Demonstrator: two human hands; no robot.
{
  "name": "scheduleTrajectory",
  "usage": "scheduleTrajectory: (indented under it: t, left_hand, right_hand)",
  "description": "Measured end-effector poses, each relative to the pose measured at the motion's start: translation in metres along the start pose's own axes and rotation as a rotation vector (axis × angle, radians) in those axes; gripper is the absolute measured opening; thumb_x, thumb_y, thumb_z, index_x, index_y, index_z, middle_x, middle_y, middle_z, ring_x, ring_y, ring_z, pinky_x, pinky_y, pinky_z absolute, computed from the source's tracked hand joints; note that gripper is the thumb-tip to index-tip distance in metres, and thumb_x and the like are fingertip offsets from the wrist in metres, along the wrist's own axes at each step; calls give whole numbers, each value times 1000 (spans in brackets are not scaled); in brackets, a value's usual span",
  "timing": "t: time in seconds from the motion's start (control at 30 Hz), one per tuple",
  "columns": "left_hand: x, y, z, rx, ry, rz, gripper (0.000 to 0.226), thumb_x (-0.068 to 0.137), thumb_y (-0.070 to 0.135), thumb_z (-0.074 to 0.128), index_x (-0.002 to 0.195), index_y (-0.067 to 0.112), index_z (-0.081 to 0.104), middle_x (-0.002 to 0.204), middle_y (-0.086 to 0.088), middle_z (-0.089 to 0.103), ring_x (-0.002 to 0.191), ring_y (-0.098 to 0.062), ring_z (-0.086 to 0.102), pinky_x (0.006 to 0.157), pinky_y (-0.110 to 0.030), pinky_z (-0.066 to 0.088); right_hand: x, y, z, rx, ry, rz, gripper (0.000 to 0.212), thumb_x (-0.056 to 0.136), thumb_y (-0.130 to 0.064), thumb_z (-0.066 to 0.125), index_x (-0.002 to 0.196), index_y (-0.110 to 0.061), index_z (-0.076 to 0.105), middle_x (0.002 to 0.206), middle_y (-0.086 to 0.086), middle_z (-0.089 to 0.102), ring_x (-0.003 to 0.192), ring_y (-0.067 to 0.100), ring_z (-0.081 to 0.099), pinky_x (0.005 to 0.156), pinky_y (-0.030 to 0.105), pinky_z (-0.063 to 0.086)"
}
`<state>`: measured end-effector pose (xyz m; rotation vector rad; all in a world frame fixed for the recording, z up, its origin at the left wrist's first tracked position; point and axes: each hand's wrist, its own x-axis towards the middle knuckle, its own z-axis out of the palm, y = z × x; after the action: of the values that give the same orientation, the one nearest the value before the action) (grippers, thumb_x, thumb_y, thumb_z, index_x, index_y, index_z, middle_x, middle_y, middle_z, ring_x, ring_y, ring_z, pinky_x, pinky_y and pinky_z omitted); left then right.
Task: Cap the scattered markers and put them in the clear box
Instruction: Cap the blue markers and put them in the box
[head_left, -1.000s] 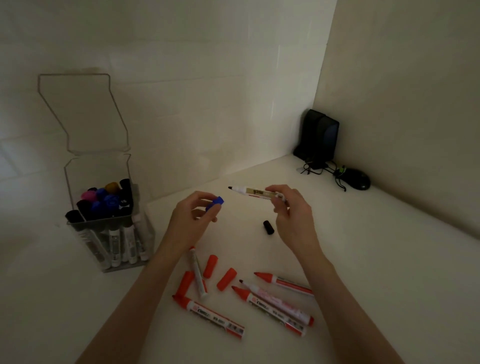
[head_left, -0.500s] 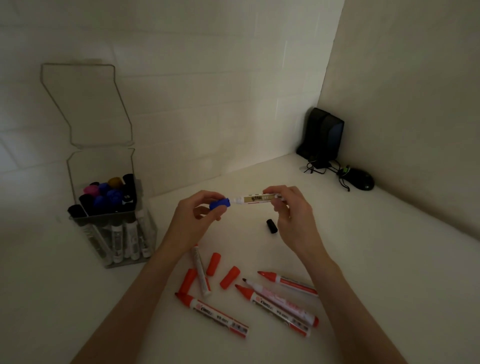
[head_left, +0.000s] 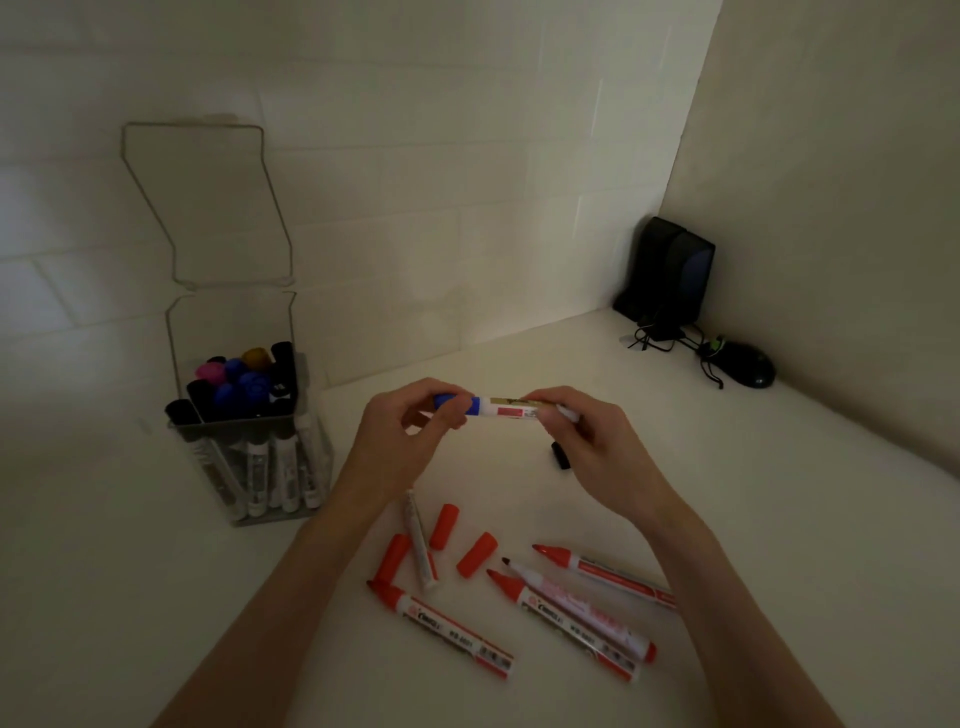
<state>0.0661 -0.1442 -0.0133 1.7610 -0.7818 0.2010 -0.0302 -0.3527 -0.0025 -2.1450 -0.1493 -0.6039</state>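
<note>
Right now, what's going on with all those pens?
Someone is capping markers. The left hand pinches a blue cap fitted over the tip of a marker that the right hand holds. Several red markers lie uncapped on the table near three loose red caps and a black cap. The clear box stands open with capped markers inside.
</note>
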Motion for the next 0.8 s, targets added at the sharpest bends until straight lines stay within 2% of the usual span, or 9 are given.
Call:
scheduleTrajectory:
  t: [0.07, 0.13, 0.17, 0.2, 0.27, 0.4, 0.63, 0.8]
  left_hand:
    - [4, 7, -2, -97, -8, -39, 20, 103, 33, 52, 104, 26, 71, 97, 12, 74, 88, -9, 70, 76, -19, 53]
    - [10, 17, -6, -485, 20, -261, 51, 106, 46, 27, 115, 17, 68, 115, -3, 74, 103, -20, 72, 85, -31, 58]
    - [12, 20, -7, -688, 23, -379, 64, 106, 52, 18, 120, 12, 67, 120, -10, 73, 108, -26, 71, 90, -37, 59]
    - [12, 22, -8, -842, 15, -474, 72, 105, 56, 15, 124, 9, 65, 123, -15, 71, 111, -31, 70, 94, -42, 57]
    - [8, 25, -5, -966, -33, -584, 76, 104, 59, 16, 125, 5, 65, 124, -19, 70, 112, -35, 69, 98, -46, 54]
    - [-1, 26, 2, -912, -47, -647, 67, 107, 47, 22, 116, 2, 70, 116, -23, 72, 105, -35, 71, 93, -44, 55]
    - [2, 22, -2, -855, -6, -611, 59, 106, 37, 25, 103, 2, 73, 95, -21, 74, 94, -37, 70, 90, -45, 57]
    - [4, 29, -1, -828, -47, -563, 57, 106, 36, 28, 104, 1, 72, 102, -22, 74, 98, -35, 71, 89, -42, 58]
  right_hand:
    - [0, -1, 0, 65, -17, 15, 23, 102, -25, 51, 111, -15, 70, 64, -9, 53, 54, 11, 42, 52, 31, 34]
    - [0, -3, 2, 83, -62, 9, 22, 103, -23, 51, 111, -14, 70, 67, -4, 56, 55, 11, 42, 52, 30, 33]
    - [-1, -4, 5, 69, -89, -3, 22, 103, -22, 51, 111, -14, 70, 69, -3, 58, 56, 9, 42, 52, 25, 33]
    - [-2, -6, 9, 44, -109, -16, 21, 103, -20, 52, 111, -14, 70, 72, -4, 59, 57, 6, 43, 55, 20, 33]
    - [-4, -9, 18, -20, -118, -40, 19, 102, -18, 54, 112, -14, 70, 82, -7, 64, 64, 5, 51, 62, 13, 34]
    - [-8, -10, 30, -51, -78, -61, 17, 100, -17, 57, 110, -15, 70, 92, -1, 69, 77, 6, 61, 71, 11, 39]
    - [-11, -12, 43, -71, -41, -47, 20, 98, -10, 59, 112, -16, 71, 96, -4, 70, 85, 6, 63, 76, 12, 46]
    - [-7, -15, 38, 9, -36, 5, 20, 99, -7, 57, 110, -15, 72, 93, -7, 70, 81, 9, 63, 71, 21, 48]
